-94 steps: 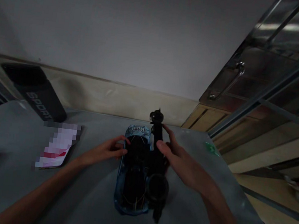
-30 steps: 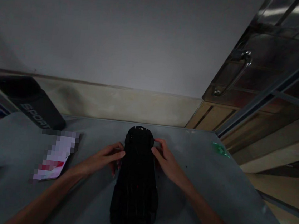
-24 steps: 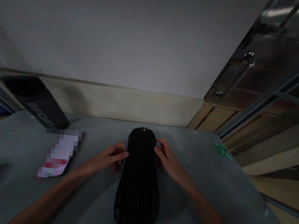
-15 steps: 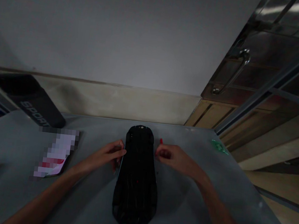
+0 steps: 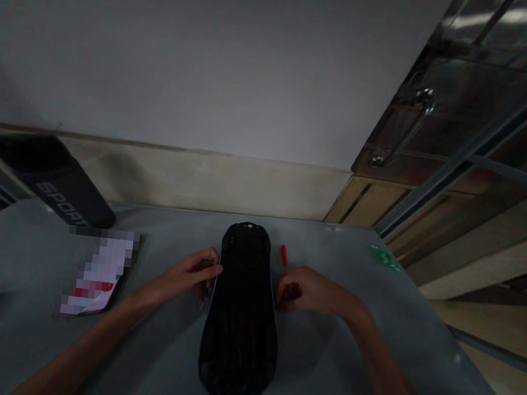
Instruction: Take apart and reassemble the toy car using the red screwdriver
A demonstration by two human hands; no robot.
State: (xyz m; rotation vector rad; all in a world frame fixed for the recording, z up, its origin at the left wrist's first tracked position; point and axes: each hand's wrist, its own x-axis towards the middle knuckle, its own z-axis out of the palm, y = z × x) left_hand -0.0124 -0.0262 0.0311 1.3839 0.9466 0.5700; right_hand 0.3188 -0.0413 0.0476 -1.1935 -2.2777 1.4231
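A long black toy-car chassis [image 5: 241, 312] lies underside up on the grey table [image 5: 352, 334], its nose pointing away from me. My left hand [image 5: 191, 273] grips its left edge, thumb on top and fingers curled under. My right hand [image 5: 306, 289] rests beside its right edge with the fingers curled in; what they hold, if anything, is hidden. A small red stick-like object [image 5: 284, 255] lies on the table just beyond my right hand.
A black bottle [image 5: 56, 183] marked SPORT leans at the back left. Near it lies a pixelated white-and-red card [image 5: 99, 271]. A green scrap [image 5: 384, 257] sits near the table's right edge. A metal door with a handle [image 5: 407, 128] stands at right.
Three seconds ago the car's open inside with blue shell showed; now the black underside covers it. My right hand has drawn back along the right edge, uncovering the red object.
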